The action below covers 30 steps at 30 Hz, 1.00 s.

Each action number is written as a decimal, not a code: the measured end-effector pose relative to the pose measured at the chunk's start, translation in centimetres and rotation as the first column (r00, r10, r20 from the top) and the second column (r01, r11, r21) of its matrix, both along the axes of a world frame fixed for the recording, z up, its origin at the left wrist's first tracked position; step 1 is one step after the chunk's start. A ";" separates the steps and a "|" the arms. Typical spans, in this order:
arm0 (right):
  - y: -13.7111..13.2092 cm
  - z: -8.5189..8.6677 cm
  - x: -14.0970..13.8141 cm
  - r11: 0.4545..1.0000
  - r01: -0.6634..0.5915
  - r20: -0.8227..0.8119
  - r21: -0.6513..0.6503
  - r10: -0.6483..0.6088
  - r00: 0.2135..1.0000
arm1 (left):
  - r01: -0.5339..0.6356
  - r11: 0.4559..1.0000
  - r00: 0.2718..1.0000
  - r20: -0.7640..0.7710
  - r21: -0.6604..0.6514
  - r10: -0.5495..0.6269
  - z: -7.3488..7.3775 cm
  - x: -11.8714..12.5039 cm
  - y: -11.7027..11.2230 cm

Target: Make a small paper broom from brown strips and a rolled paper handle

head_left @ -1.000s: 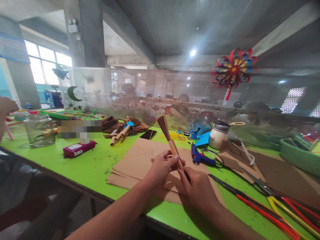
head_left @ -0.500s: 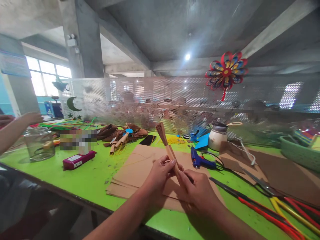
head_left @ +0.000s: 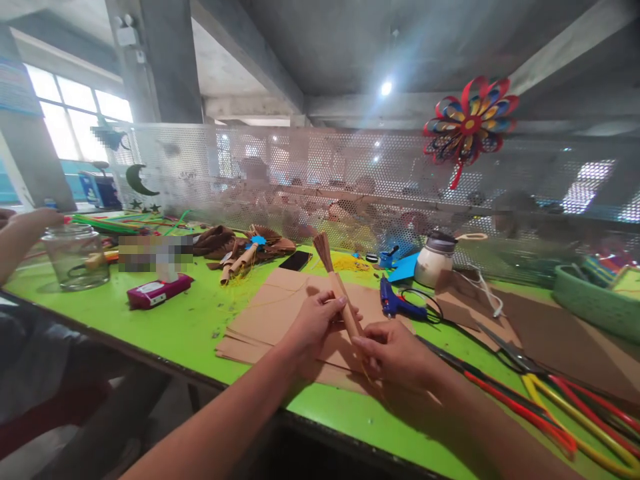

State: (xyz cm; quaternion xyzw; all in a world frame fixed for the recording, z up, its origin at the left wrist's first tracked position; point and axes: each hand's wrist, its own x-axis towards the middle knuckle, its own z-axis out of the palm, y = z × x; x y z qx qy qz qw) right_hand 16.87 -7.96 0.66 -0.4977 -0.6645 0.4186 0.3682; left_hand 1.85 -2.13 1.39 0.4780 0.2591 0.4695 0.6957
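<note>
In front of me, a rolled brown paper tube (head_left: 352, 324) with a fringed, brush-like top leans up and to the left. My left hand (head_left: 316, 321) grips its middle between thumb and fingers. At the lower end, my right hand (head_left: 393, 348) is closed on the tube with thumb and fingertips. Below both hands lies a stack of brown paper sheets (head_left: 270, 300). To the right of the tube rests a blue glue gun (head_left: 394, 301). Scissors (head_left: 515, 357) with red and yellow handles lie to the right of my right hand.
A glass jar (head_left: 77, 260), a purple box (head_left: 160, 291) and a co-worker's hand (head_left: 37, 219) are at left. Behind the sheets lie a dark phone (head_left: 295, 260) and brown paper pieces (head_left: 240, 260). A white jar (head_left: 435, 260) and green basket (head_left: 590, 297) stand right.
The view has tilted down slightly. My right hand has shifted lower along the tube, showing more of its lower end. My left hand keeps hold of the middle.
</note>
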 end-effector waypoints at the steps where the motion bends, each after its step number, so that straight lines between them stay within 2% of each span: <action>1: -0.1 -0.1 -0.1 0.999 -0.013 -0.027 -0.039 0.012 1.000 | -0.009 1.000 1.000 -0.003 0.001 0.009 0.0 0.0 0.0; 3: -0.2 -0.3 -0.3 0.998 -0.015 -0.056 -0.068 0.012 0.998 | -0.023 1.000 1.000 -0.007 0.015 0.023 0.1 0.0 -0.1; 10: 0.5 -1.4 -0.5 0.999 0.049 -0.081 -0.007 -0.050 0.996 | -0.044 0.999 0.999 0.020 -0.015 0.044 0.3 0.1 -0.3; 15: 0.5 -1.1 -0.5 0.998 0.058 -0.066 -0.010 -0.059 0.996 | -0.018 0.998 0.998 0.053 -0.058 0.021 0.4 0.1 -0.3; 21: 0.5 -1.2 -0.6 0.995 0.049 -0.174 -0.085 -0.064 0.983 | 0.045 0.996 0.997 0.067 -0.081 -0.039 0.5 -0.1 -0.2; 30: 0.5 -1.5 -1.5 0.992 0.086 -0.241 -0.096 -0.107 0.965 | -0.004 0.998 1.000 0.025 -0.066 0.005 0.4 -0.1 -0.1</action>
